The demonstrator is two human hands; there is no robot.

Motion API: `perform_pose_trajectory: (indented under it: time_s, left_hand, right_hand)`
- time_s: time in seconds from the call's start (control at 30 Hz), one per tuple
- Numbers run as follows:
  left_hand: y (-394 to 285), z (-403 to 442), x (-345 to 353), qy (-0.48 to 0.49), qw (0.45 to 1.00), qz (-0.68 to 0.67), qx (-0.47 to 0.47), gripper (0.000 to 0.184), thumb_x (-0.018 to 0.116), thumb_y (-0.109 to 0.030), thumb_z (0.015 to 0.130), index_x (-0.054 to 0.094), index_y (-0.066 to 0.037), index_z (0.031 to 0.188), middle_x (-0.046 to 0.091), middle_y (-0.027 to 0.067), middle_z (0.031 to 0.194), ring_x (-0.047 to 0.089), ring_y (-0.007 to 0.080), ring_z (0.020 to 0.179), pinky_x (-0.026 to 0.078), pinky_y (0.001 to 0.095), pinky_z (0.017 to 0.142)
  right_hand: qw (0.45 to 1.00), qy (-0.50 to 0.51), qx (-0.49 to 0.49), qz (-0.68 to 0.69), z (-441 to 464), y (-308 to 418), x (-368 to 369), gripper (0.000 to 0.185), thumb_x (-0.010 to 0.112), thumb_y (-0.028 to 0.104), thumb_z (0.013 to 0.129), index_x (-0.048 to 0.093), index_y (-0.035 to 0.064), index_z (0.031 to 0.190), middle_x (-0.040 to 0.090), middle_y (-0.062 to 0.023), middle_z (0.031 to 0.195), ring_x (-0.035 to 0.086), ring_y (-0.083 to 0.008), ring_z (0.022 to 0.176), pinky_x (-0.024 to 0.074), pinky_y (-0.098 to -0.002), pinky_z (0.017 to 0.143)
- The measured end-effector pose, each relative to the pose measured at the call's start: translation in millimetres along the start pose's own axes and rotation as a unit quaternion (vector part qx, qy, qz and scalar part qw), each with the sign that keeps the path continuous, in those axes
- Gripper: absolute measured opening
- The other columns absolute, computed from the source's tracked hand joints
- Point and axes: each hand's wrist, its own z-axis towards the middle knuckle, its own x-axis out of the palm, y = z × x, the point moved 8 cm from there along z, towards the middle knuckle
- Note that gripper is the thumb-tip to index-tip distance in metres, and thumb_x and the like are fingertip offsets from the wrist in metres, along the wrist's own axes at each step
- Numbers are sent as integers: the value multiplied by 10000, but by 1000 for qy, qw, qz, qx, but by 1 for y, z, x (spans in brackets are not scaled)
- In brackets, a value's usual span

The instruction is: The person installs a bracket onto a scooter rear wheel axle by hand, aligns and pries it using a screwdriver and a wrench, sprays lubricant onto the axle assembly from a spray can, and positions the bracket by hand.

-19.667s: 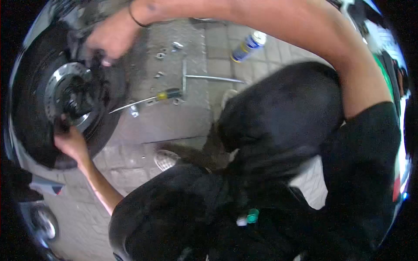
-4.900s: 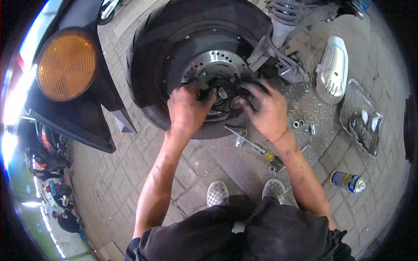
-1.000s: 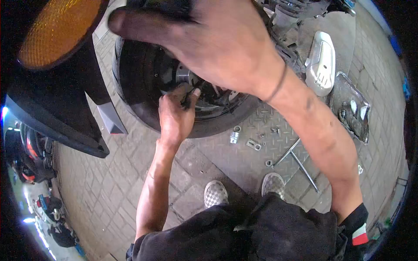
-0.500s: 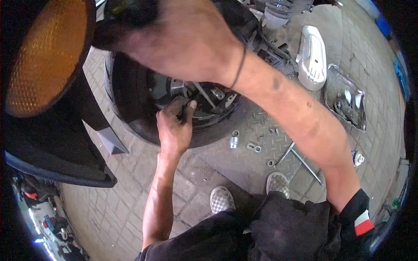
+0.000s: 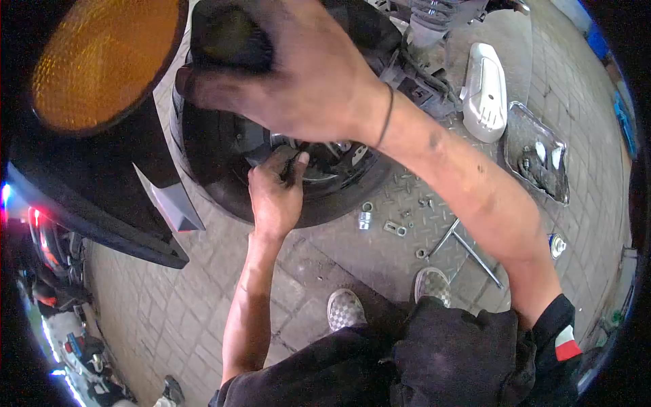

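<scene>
Right hand grips a screwdriver handle at eleven o'clock; slipping could jab the left hand, its hold unclear

This looks like a motorcycle repair workshop: a wheel is right by the left fingers, with a socket and T-shaped wrench lying to their right. Motorcycles stand well left of them.

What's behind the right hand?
The wheel: its dark tyre shows below the right hand. The part directly behind the hand is covered; I can't see it.
</scene>
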Motion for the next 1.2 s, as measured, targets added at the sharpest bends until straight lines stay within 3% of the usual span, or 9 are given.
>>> perform_pose_trajectory:
  time_s: [0.03, 0.2, 0.4, 0.47, 0.57, 0.7, 0.93, 1.07, 1.2]
  left_hand:
    - [1, 0, -1, 0, 1000, 2, -2, 166, 703, -139, 911, 676, 24, 916, 652, 265, 847, 603, 477, 786, 492, 429, 680]
    - [2, 1, 1, 8, 1000, 25, 3, 167, 698, -136, 911, 670, 29, 913, 643, 272, 853, 601, 474, 781, 490, 423, 674]
    - [1, 1, 0, -13, 999, 17, 32, 173, 702, -132, 909, 663, 37, 909, 623, 260, 795, 562, 446, 692, 476, 403, 656]
    - [5, 2, 1, -5, 1000, 24, 17, 171, 703, -126, 909, 665, 41, 908, 618, 254, 778, 553, 402, 659, 471, 391, 652]
    - [10, 0, 3, -7, 1000, 20, 5, 162, 704, -114, 909, 673, 45, 907, 625, 238, 763, 545, 316, 624, 467, 367, 648]
    - [-9, -5, -2, -46, 999, -1, 24, 146, 707, -101, 904, 692, 43, 916, 673, 209, 788, 560, 244, 630, 476, 345, 660]
    - [2, -4, -3, -4, 998, 52, -40, 164, 711, -154, 903, 695, 2, 951, 649, 259, 816, 620, 448, 744, 500, 416, 689]
    - [-2, -2, -1, -2, 997, 66, -34, 167, 710, -169, 909, 695, -7, 944, 642, 260, 815, 612, 463, 758, 498, 421, 688]
    - [-1, -2, 0, -6, 996, 87, -22, 173, 705, -171, 912, 677, 0, 920, 628, 260, 794, 601, 466, 748, 490, 428, 676]
  right_hand:
    - [999, -24, 7, -41, 1, -13, 7, 417, 787, 342, 747, 720, -47, 881, 692, -283, 933, 683, -430, 908, 553, -476, 847]
    - [995, 88, 39, -6, 7, -33, 40, 375, 778, 327, 742, 714, 0, 914, 701, -243, 937, 676, -416, 904, 555, -460, 823]
    - [998, -15, -18, -65, 9, -35, 41, 250, 726, 270, 753, 728, 31, 825, 708, -208, 848, 694, -391, 837, 568, -464, 800]
    - [986, 113, -16, -120, 12, -36, 57, 341, 715, 322, 829, 665, 7, 950, 706, -174, 872, 690, -359, 876, 545, -443, 824]
    - [996, 61, 12, -69, 8, -24, 39, 309, 676, 307, 803, 680, 11, 890, 680, -195, 883, 638, -418, 910, 527, -460, 857]
    - [988, -52, 27, -145, -26, 2, -15, 330, 757, 305, 809, 657, 12, 923, 693, -118, 842, 672, -322, 897, 535, -433, 832]
    - [923, -19, 340, 178, -168, 60, -123, 303, 764, 207, 737, 704, 47, 988, 659, -190, 1092, 659, -332, 995, 510, -436, 924]
    - [896, 126, 424, 43, -220, 71, -145, 305, 766, 170, 755, 757, 48, 1034, 592, -259, 1325, 594, -363, 1210, 452, -444, 1032]
    - [852, 199, 483, 19, -247, 69, -141, 192, 756, 150, 829, 754, 30, 979, 610, -248, 1303, 617, -391, 1179, 454, -443, 1038]
